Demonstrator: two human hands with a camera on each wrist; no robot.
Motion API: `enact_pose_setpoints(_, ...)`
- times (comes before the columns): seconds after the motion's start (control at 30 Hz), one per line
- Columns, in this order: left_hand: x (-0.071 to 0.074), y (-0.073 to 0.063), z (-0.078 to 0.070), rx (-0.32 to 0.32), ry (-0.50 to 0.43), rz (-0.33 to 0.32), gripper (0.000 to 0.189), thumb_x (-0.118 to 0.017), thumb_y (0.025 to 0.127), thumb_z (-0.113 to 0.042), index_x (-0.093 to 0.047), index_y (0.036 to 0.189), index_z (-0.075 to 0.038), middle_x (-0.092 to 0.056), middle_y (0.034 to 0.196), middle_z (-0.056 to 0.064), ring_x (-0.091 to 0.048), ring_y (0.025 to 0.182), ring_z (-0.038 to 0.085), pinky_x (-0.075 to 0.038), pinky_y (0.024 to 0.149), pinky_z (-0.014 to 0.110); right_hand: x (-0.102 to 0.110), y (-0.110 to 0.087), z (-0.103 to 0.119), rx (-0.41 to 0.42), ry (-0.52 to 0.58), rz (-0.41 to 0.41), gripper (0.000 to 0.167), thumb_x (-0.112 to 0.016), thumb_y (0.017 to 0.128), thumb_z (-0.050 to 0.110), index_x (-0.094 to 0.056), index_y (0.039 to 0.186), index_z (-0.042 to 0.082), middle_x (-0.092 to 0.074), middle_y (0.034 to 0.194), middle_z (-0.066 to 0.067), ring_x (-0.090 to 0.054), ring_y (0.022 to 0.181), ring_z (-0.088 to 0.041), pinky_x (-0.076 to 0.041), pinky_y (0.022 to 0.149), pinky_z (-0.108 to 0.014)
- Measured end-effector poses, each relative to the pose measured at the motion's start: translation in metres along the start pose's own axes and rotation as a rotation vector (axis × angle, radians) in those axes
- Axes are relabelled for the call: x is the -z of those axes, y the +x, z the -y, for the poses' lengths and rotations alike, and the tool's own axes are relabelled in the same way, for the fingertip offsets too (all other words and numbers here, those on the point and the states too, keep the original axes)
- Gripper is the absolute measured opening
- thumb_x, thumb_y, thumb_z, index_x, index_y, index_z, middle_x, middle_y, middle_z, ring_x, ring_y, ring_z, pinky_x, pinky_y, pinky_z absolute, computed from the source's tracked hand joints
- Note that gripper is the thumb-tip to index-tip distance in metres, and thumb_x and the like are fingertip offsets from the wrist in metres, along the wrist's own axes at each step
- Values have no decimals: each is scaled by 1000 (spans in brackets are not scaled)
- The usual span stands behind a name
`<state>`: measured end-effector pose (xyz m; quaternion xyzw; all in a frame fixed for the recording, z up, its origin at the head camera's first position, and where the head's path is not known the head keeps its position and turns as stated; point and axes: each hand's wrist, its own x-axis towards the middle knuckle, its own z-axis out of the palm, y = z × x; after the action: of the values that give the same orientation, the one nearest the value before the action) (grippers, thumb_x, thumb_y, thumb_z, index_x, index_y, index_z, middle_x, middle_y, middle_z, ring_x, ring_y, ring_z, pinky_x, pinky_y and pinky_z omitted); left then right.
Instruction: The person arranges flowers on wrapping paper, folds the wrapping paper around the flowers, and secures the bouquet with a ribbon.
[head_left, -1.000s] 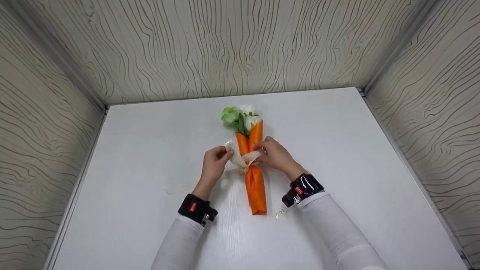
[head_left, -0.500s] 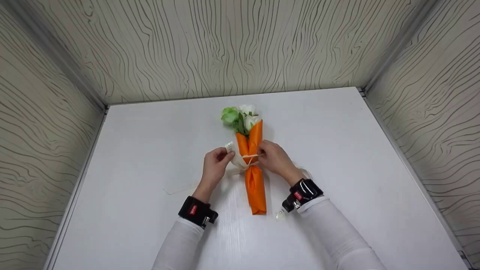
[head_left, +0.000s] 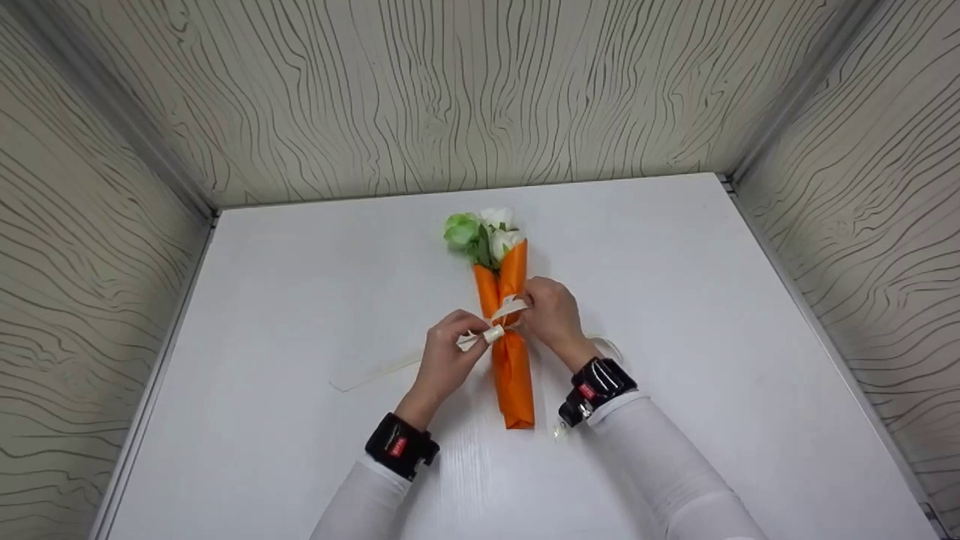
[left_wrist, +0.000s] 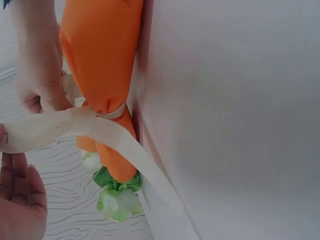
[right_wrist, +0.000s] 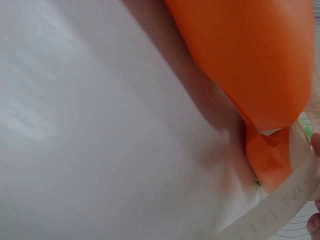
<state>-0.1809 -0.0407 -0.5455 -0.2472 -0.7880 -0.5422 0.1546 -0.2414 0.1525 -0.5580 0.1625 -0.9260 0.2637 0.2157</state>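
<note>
A bouquet wrapped in orange paper (head_left: 514,386) lies on the white table, its green flower (head_left: 460,229) and white flowers (head_left: 505,241) pointing away from me. Cream ribbon (left_wrist: 132,142) circles the wrap at its narrow waist. To the left of the waist, my left hand (head_left: 448,356) pinches one length of the ribbon between thumb and fingers. My right hand (head_left: 553,315) holds a ribbon loop (head_left: 511,306) against the right side of the wrap. In the right wrist view, printed letters show on the ribbon (right_wrist: 280,205), and only fingertips appear at the right edge.
One thin ribbon tail (head_left: 375,375) trails leftward over the white table (head_left: 285,300). Another ribbon end (head_left: 559,430) with gold print lies beside the right wrist camera. Wood-patterned panels (head_left: 465,90) enclose the back and sides.
My left hand has moved right and slightly toward me, bringing its ribbon length across the waist. My right hand stays at the wrap's right side, its loop now raised and wider. The bouquet hardly shifts.
</note>
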Motion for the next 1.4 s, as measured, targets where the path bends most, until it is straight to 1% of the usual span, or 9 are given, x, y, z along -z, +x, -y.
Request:
enact_pose_setpoints(0.23, -13, -23, -12, -238, 217, 142, 4, -66, 79, -19, -68, 83, -18, -54, 91, -10, -46, 90, 5, -38, 82, 22, -5, 0, 0, 34, -33, -109, 28, -62, 75, 12, -44, 54, 14, -37, 52, 2, -38, 47, -16, -30, 45, -28)
enact_pose_setpoints(0.4, -18, -32, -13, -283, 334, 352, 7, -68, 76, -18, -69, 82, -21, -55, 90, -11, -46, 90, 6, -35, 79, 25, -7, -1, -3, 38, -43, -124, 30, -62, 75, 16, -42, 54, 15, -35, 52, 3, -36, 46, -15, -28, 45, -28)
enact_pose_setpoints(0.53, -15, -30, -12, -240, 323, 502, 23, -60, 71, -7, -69, 84, -23, -56, 91, -15, -45, 91, 6, -33, 78, 26, -8, -2, -4, 33, -37, -132, 29, -61, 75, 17, -41, 53, 16, -32, 51, 4, -35, 45, -14, -27, 44, -28)
enact_pose_setpoints(0.63, -10, -24, -10, -186, 228, 513, 31, -55, 68, -3, -69, 87, -22, -58, 92, -17, -45, 92, 6, -34, 80, 27, -8, -2, -5, 41, -39, -136, 29, -61, 75, 18, -42, 53, 15, -32, 51, 5, -35, 46, -14, -27, 44, -27)
enact_pose_setpoints(0.8, -1, -1, 1, -51, 61, 309, 21, -56, 74, -2, -69, 87, -12, -60, 88, -10, -50, 85, 8, -42, 75, 27, -9, -1, -5, 60, -38, -155, 29, -62, 73, 19, -43, 52, 15, -33, 52, 5, -37, 46, -15, -29, 44, -28)
enact_pose_setpoints(0.9, 3, 18, 11, 39, 81, 167, 16, -56, 80, -2, -67, 90, -9, -59, 86, -4, -52, 79, 9, -46, 67, 29, -10, 0, -5, 63, -33, -158, 29, -63, 72, 19, -42, 52, 15, -34, 52, 4, -37, 46, -16, -28, 44, -28)
enact_pose_setpoints(0.97, 4, 30, 16, 92, 120, 139, 15, -57, 83, -5, -66, 95, -9, -60, 88, -1, -53, 78, 11, -46, 65, 31, -11, 0, -6, 67, -29, -155, 29, -63, 72, 20, -41, 53, 15, -34, 53, 4, -36, 47, -16, -28, 44, -29)
enact_pose_setpoints(1.23, -5, 59, 22, 269, 136, 316, 31, -51, 90, -9, -55, 121, -7, -58, 112, 5, -51, 103, 19, -41, 86, 34, -11, 1, -2, 104, -16, -132, 28, -62, 73, 20, -42, 55, 14, -33, 55, 4, -35, 48, -14, -27, 45, -26)
enact_pose_setpoints(1.4, -12, 61, 23, 337, 98, 406, 33, -45, 93, -11, -51, 125, -8, -57, 113, 3, -53, 93, 15, -44, 78, 28, -11, 2, -1, 132, -6, -119, 28, -62, 72, 19, -41, 55, 13, -33, 57, 4, -35, 50, -13, -27, 46, -26)
